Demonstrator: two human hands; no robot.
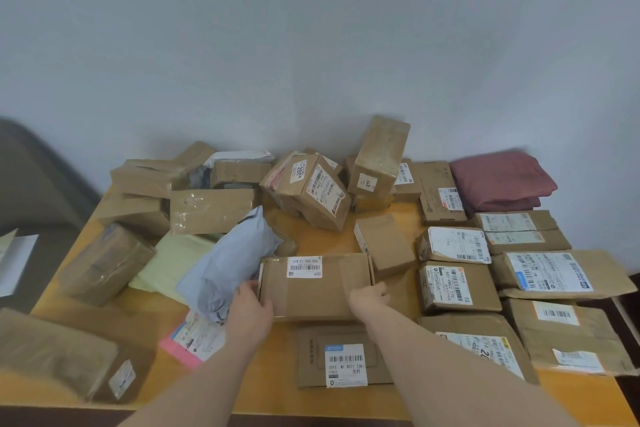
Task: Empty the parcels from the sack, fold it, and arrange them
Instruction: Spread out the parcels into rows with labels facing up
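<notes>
- A flat brown carton (315, 286) lies near the middle of the yellow-topped table (346, 236); its white label, upside down to the camera, reads "502-602-12-B15".
- The left hand (251, 305) is on the carton's left end, fingers curled round the edge, grip closed on it; the forearm reaches in from the lower left.
- The right hand (369, 295) is at the carton's right near corner, fingers bent over the edge, grip closed on it too; the forearm comes up from the lower right.
- Just in front of it lies a flat parcel (341, 355) whose label reads "501E M1 0577 (SK)" under a barcode.
- To the right, a small box (457, 286) has a label reading "507-P802 T70"; it is one of several labelled parcels lying flat side by side along the right of the table.
- A tilted box (304, 189) in the loose heap at the back shows "200" on one label and "T70" on another.
- A grey-blue poly mailer (225, 270) lies against the carton's left end, partly over a pale green mailer (166, 263).
- A pink-edged envelope (192, 340) lies near the left forearm; its label is too small to read.
- The folded maroon sack (502, 180) sits at the back right corner against the wall.
</notes>
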